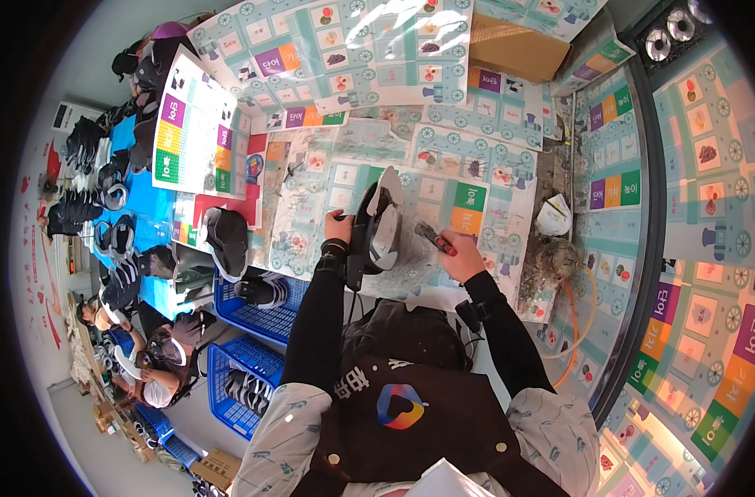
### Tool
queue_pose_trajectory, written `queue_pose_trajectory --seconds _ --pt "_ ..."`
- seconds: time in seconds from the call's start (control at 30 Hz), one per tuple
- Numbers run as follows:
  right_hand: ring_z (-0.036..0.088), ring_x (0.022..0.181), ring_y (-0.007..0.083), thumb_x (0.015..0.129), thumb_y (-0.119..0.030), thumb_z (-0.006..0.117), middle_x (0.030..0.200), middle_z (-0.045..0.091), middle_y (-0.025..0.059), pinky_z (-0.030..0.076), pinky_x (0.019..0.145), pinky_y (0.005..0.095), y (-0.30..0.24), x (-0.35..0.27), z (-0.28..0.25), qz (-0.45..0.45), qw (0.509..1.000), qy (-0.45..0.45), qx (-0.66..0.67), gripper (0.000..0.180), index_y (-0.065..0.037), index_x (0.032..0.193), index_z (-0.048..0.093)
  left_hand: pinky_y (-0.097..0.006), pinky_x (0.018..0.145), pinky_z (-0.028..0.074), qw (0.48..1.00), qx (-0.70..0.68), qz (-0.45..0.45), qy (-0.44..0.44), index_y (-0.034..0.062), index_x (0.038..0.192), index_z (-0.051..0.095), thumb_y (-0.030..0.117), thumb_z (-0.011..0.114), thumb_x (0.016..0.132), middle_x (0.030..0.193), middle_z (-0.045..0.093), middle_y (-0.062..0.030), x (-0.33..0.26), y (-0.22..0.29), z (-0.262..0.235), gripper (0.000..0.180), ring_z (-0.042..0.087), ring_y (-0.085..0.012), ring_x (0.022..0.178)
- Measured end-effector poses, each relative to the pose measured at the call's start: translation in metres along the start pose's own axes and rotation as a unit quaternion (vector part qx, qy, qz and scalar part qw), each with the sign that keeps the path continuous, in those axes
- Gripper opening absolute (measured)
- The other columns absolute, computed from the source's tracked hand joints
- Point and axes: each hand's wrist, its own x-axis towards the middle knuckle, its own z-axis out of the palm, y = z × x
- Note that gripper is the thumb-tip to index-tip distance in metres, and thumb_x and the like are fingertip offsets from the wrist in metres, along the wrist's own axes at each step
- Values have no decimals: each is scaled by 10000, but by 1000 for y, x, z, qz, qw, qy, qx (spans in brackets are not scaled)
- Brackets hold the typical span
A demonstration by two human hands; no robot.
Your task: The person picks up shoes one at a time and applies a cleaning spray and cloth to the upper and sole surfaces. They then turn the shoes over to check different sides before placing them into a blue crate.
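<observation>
- In the head view, a black shoe with a pale sole [383, 236] stands between the two hands over the sheet-covered worktable [299, 207], directly in front of the person's apron [427, 431].
- Its long axis runs mostly away from the person, the far end leaning slightly to the right; a white flap-like part [387, 184] forms that far tip.
- The left hand [338, 228] is the nearer one: it touches the shoe's left edge and appears closed on it, though most of the fingers are hidden by the dark upper.
- The right hand [460, 257] is apart from the shoe, to its right and a little nearer the person, curled around a short tool with a red-and-black handle [440, 242].
- The tool points leftward and away from the person, roughly crosswise to the shoe's length, its greyish head near the pale side but separated from it by a gap; whether that head is a blade or bristles is too small to tell.
- The pale face of the shoe is turned toward the tool, the dark upper toward the left hand.
- Farther left, near the table's edge, is another dark shoe [227, 240], well apart from both hands.
</observation>
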Motion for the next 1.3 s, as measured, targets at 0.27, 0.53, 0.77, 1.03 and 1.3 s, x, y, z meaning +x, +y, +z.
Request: queue_pose_trajectory --seconds 0.27,0.53,0.77,1.03,1.3 --pt "608 861 456 775 -151 607 841 630 263 488 726 486 -7 -14 5 43 993 -103 38 246 -16 976 653 -385 928 495 999 -37 3 -17 -3 1143 626 246 768 758 1067 666 -192 -2 0 -4 480 634 -319 1015" --pt "653 873 391 757 -170 645 882 679 223 510 785 417 -16 -4 9 39 983 -175 33 385 -16 1108 672 -328 813 521 986 -167 -6 25 -16 1061 669 163 763 761 994 692 -132 -13 -19 -18 361 646 -220 879" --pt "635 766 236 781 -96 679 796 635 136 473 717 315 8 -19 -17 107 965 -8 239 240 -4 999 641 -239 696 471 945 -317 -1 82 15 856 656 231 835 824 809 662 -21 -53 60 -18 282 573 -93 728" --pt "601 838 470 809 -112 589 810 625 244 467 702 519 -17 -18 -9 10 1000 -23 2 209 -38 1004 599 -230 683 455 959 -266 76 62 79 820 635 163 854 799 796 635 21 -22 55 -1 235 557 -76 724" --pt "608 830 468 793 -126 584 798 628 252 464 706 550 -2 -12 7 3 997 -71 -30 227 -54 1007 612 -232 640 449 949 -313 19 12 64 821 610 179 868 776 780 605 12 -22 29 -16 286 537 -76 691"
